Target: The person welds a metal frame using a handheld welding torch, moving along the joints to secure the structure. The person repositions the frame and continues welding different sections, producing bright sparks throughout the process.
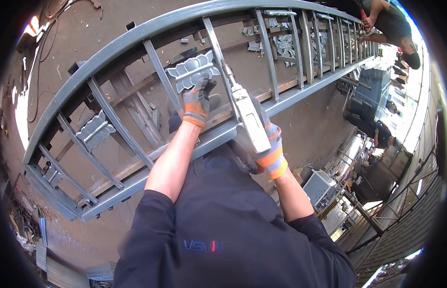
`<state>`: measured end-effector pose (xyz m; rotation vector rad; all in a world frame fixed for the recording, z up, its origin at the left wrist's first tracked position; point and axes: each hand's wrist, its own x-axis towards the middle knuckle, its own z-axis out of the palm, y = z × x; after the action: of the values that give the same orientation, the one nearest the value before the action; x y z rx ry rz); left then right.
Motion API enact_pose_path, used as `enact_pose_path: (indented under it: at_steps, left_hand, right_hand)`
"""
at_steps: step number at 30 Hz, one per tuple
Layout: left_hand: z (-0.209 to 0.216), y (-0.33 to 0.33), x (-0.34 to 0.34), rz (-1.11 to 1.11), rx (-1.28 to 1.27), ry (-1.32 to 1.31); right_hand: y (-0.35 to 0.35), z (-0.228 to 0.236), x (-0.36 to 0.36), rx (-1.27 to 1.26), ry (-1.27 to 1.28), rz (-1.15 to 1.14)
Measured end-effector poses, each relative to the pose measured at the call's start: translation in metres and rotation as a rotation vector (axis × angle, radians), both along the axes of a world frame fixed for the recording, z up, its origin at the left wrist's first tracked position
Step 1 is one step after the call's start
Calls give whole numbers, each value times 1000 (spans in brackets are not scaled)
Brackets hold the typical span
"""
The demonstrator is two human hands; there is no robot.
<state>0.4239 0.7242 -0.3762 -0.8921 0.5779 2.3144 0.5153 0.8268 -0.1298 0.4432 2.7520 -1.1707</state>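
Observation:
My left hand (pixel 197 102), in a grey and orange glove, pinches the lower edge of a silver leaf-shaped metal ornament (pixel 189 70). The ornament lies between two crossbars of a long grey metal frame (pixel 214 142). In a matching glove, my right hand (pixel 274 151) is wrapped around a white gun-shaped tool (pixel 252 122) with a narrow metal nozzle. That nozzle points up and away from me, its tip close to the crossbar right of the ornament; whether they touch I cannot tell. The tool's body partly hides my right fingers.
Similar ornaments (pixel 95 131) sit between crossbars at the left. Small metal pieces (pixel 285 47) lie heaped beyond the frame's middle. At the far right end another person (pixel 394 24) leans over the frame. Cables (pixel 51 36) run across the floor at upper left. A grey cabinet (pixel 318 186) stands right.

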Motion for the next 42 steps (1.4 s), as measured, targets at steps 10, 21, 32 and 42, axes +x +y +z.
enact_pose_path:
  at_steps: [10,21,32,42]
  left_hand:
    - [-3,18,-6,101,174,35]
    - [5,17,-8,38,13,-144]
    - [8,25,-6,65,2,-136]
    - [2,21,-5,36,22,-113]
  right_hand:
    - [-3,-5,-2,27,-47,-25]
    - [-16,-28,-4,11,-122,-77]
    - [-19,-44,-8,99,-66,-46]
    - [-27,-53,-22,51,-18,-173]
